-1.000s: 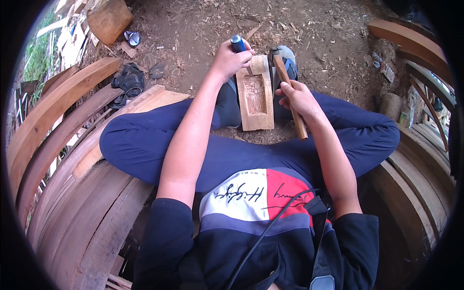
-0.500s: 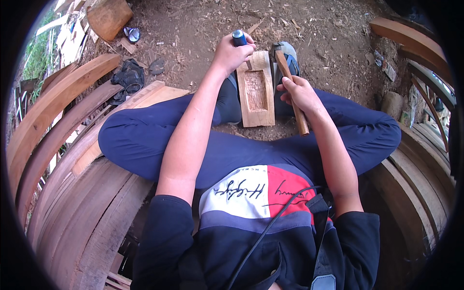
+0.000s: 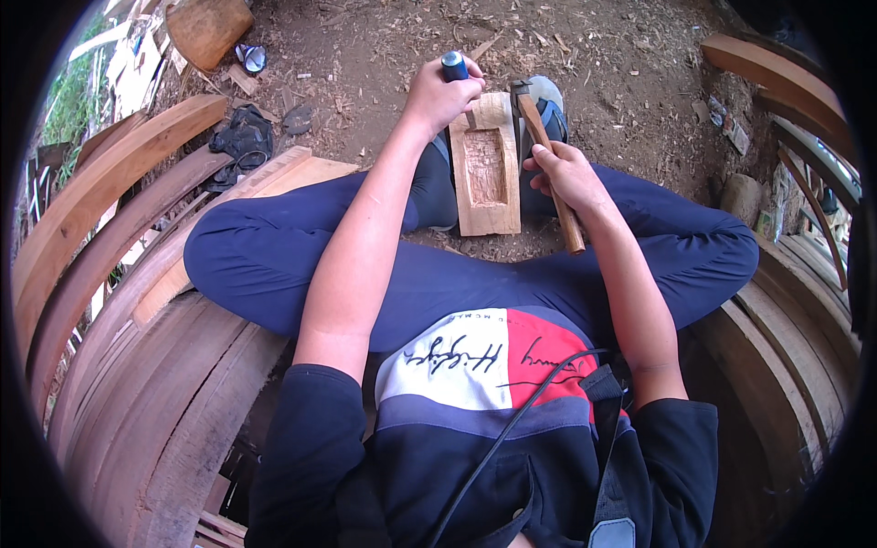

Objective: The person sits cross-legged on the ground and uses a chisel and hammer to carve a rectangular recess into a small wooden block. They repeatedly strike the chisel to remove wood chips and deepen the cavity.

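Between my feet lies a pale wooden block [image 3: 489, 222] with a rough rectangular hollow [image 3: 484, 169] cut into its top. Over the block's far left corner, my left hand [image 3: 438, 96] is closed around the blue handle of a chisel [image 3: 453, 66]. Its blade is mostly hidden beneath the fingers. My right hand [image 3: 568, 178] grips the wooden handle of a hammer [image 3: 533, 119] at the block's right side. The hammer's metal head points away from me, beside my right shoe [image 3: 548, 96], and is apart from the chisel.
Curved wooden beams [image 3: 119, 183] stand at my left, and more curved timbers [image 3: 776, 73] at my right. A log piece [image 3: 208, 35], a crumpled can [image 3: 250, 58] and a dark bag [image 3: 243, 142] lie at the far left. Wood chips litter the dirt floor [image 3: 365, 55].
My left hand and the chisel have shifted slightly right, and the block has moved a little in view. My right hand and the hammer look nearly still.
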